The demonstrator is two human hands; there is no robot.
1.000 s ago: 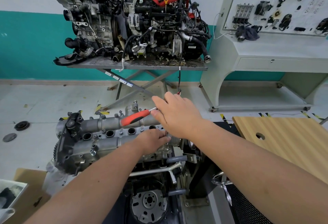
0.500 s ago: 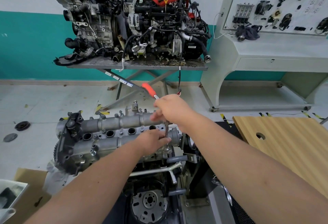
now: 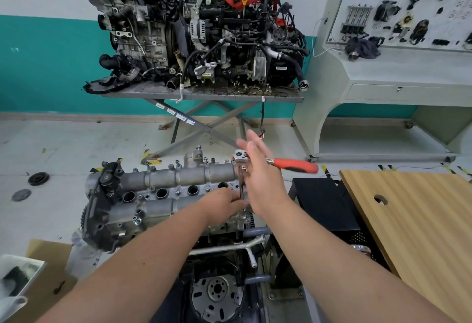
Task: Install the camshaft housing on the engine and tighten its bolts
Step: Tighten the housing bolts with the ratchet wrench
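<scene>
The ratchet handle has swung right round: a second ago its red grip pointed left over the housing, half a second ago up and away toward the far stand, and now it sticks out to the right, nearly level, red end toward the wooden desk. Its head sits at the top of a vertical extension that drops straight down to the right end of the housing.

The right hand has opened up too. Earlier it was wrapped over the head; now the fingers are straight and spread, pointing up and away, palm edge against the handle just beside the head, nothing clamped.

The left hand has not shifted: it rests low on the housing's right end, fingertips pinched round the foot of the extension where it meets the bolt. The bolt itself is hidden under the fingers.

The housing lies on top of the engine, long axis running left to right, slightly tilted up toward the right, with its row of four round wells facing up between the two cam tubes. Small bolts stand along its far edge.

Beyond, two more engines sit on a scissor stand against the teal wall.
</scene>
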